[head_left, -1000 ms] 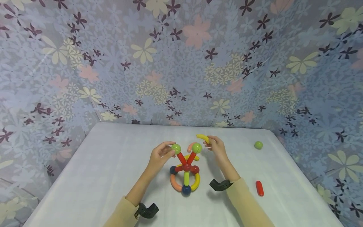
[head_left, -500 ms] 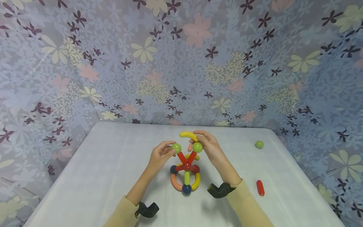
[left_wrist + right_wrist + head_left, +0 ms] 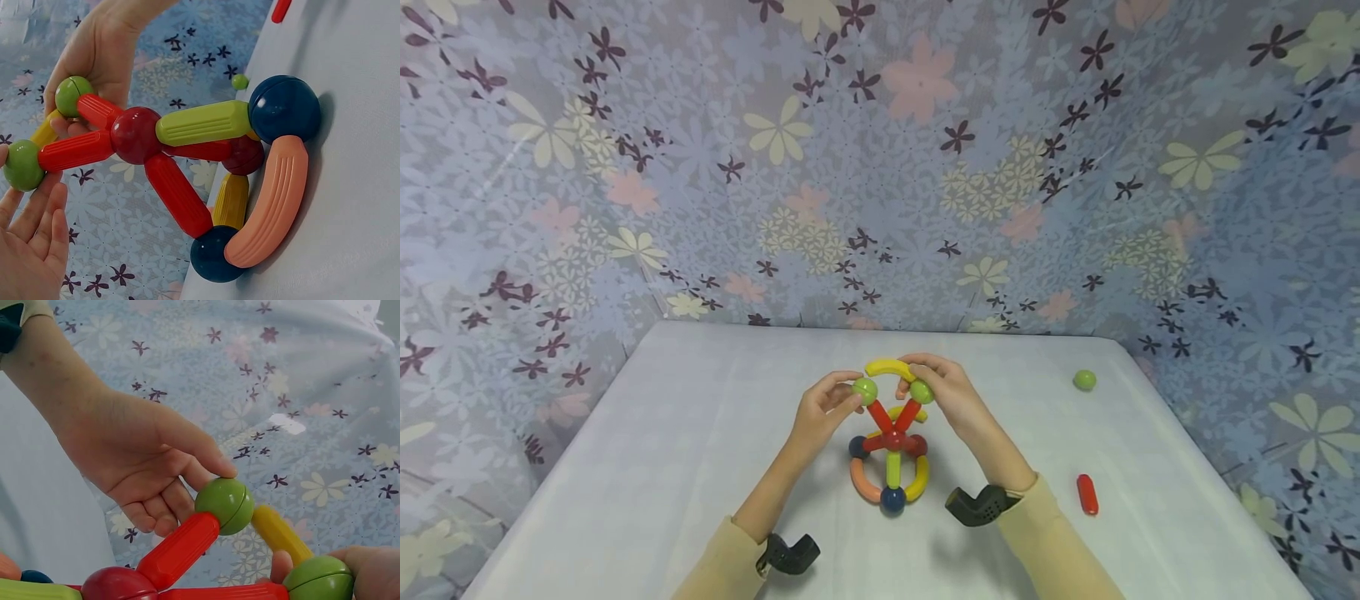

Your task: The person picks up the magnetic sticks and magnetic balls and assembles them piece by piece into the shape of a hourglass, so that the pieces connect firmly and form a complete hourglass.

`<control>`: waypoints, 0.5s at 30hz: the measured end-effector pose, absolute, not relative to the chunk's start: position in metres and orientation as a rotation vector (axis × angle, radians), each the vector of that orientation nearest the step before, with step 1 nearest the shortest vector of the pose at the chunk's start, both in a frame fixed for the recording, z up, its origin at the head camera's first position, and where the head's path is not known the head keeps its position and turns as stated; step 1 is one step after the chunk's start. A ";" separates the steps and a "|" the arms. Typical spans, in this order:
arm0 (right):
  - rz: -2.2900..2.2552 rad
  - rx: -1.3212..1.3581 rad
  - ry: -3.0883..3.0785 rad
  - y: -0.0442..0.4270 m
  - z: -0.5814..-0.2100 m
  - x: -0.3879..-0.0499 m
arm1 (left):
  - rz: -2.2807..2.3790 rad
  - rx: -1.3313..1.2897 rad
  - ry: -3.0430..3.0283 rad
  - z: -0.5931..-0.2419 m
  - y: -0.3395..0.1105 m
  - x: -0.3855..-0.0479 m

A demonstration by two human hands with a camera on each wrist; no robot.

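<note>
A ball-and-stick construction toy stands mid-table, with a red ball [image 3: 893, 440] at its hub and a dark blue ball [image 3: 892, 499] at the front. Two red sticks rise from the hub to a left green ball [image 3: 865, 389] and a right green ball [image 3: 922, 392]. My left hand [image 3: 820, 417] pinches the left green ball between thumb and fingers. With my right hand [image 3: 955, 392] I hold a yellow curved stick [image 3: 886, 367] across the top, its end beside the right ball. Its far end lies close to the left ball; contact is unclear in the right wrist view.
A loose green ball [image 3: 1085, 380] lies at the back right of the white-covered table [image 3: 700, 417], and a red stick [image 3: 1087, 495] lies nearer on the right. Another yellow curved stick [image 3: 917, 414] shows behind the toy. A flowered curtain [image 3: 880, 208] hangs behind the table.
My right hand has carried the yellow curved stick leftward, then down to the two green balls. The left hand has stayed on the left green ball.
</note>
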State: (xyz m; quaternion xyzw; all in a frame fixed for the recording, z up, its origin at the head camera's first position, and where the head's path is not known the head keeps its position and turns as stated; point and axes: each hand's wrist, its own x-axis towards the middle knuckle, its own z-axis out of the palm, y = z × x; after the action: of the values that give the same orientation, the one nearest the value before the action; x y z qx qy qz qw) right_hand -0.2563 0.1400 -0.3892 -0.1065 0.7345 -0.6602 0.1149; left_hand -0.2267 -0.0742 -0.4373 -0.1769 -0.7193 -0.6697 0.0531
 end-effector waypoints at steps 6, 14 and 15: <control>-1.910 -0.348 2.156 0.142 -0.391 -0.257 | -2.026 -0.558 -2.197 -0.437 -0.075 -0.227; -1.927 -0.293 2.169 0.143 -0.395 -0.260 | -1.988 -0.563 -2.221 -0.437 -0.076 -0.227; -1.929 -0.286 2.168 0.143 -0.395 -0.260 | -1.983 -0.567 -2.223 -0.437 -0.076 -0.227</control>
State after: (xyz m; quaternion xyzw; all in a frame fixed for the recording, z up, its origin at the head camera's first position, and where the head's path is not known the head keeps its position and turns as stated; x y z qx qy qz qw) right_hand -0.2605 0.1433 -0.3955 -0.0976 0.7389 -0.6572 0.1124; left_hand -0.2269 -0.0763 -0.4371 -0.1866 -0.7320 -0.6529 0.0549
